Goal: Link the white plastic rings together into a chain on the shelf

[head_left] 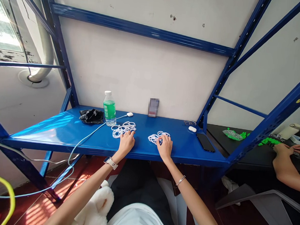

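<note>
Two piles of thin white rings, which look like loops of cord or elastic, lie on the blue metal tabletop (pixel 68 134). My left hand (pixel 126 141) is at the near right edge of the left pile (pixel 123 127), its fingers curled down against the loops. What its fingertips pinch, if anything, is hidden. Over the right side of the smaller right pile (pixel 154 137) is my right hand (pixel 165 147). Its fingers are bent and closed on white loops there, with the tips partly out of sight.
Behind the left pile stand a water bottle (pixel 110 109) and a crumpled black bag (pixel 91 116). A white charger (pixel 129 114) trails a cable. At right lie a phone (pixel 205 142), an earbud case (pixel 192 129) and glasses (pixel 189 123). A co-worker's hands (pixel 283 149) are near green pieces (pixel 270 141).
</note>
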`<state>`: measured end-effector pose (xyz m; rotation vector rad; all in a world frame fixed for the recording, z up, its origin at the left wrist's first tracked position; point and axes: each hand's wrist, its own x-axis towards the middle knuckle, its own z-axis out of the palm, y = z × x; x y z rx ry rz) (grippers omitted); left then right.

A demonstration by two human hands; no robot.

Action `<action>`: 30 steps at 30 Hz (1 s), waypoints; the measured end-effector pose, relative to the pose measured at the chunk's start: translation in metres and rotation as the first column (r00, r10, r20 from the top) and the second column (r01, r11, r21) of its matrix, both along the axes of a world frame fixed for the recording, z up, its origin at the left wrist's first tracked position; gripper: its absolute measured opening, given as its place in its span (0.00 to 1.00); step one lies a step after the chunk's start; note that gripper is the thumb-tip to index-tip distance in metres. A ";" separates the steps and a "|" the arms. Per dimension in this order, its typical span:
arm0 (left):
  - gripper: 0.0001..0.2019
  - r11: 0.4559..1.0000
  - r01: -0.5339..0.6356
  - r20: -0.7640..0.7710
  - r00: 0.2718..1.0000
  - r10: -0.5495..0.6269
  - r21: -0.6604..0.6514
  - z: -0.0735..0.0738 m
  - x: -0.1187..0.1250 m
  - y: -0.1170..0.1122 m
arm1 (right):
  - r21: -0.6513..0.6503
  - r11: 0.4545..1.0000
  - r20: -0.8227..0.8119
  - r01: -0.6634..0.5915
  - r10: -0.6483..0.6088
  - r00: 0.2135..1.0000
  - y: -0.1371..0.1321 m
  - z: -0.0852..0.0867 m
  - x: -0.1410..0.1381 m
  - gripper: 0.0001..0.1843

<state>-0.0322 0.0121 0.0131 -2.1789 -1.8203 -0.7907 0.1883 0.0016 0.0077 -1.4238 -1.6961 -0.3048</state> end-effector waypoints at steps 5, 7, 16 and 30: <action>0.18 1.000 0.010 0.006 1.000 -0.010 0.030 -0.001 0.001 0.001 | 0.038 0.999 -0.012 -0.032 0.032 0.999 0.001 -0.001 0.000 0.10; 0.18 0.998 0.028 0.021 0.999 -0.029 0.064 -0.004 0.001 0.003 | 0.044 0.998 -0.015 -0.047 0.048 0.999 0.001 -0.001 0.000 0.09; 0.22 0.987 0.097 0.111 0.987 -0.112 0.132 -0.006 -0.001 0.007 | 0.029 0.996 -0.032 -0.083 0.084 0.996 -0.001 0.001 -0.001 0.07; 0.14 0.803 0.570 0.492 0.657 -0.571 0.171 0.010 0.020 -0.008 | 0.004 0.939 0.075 -0.345 0.344 0.936 -0.008 0.010 -0.005 0.09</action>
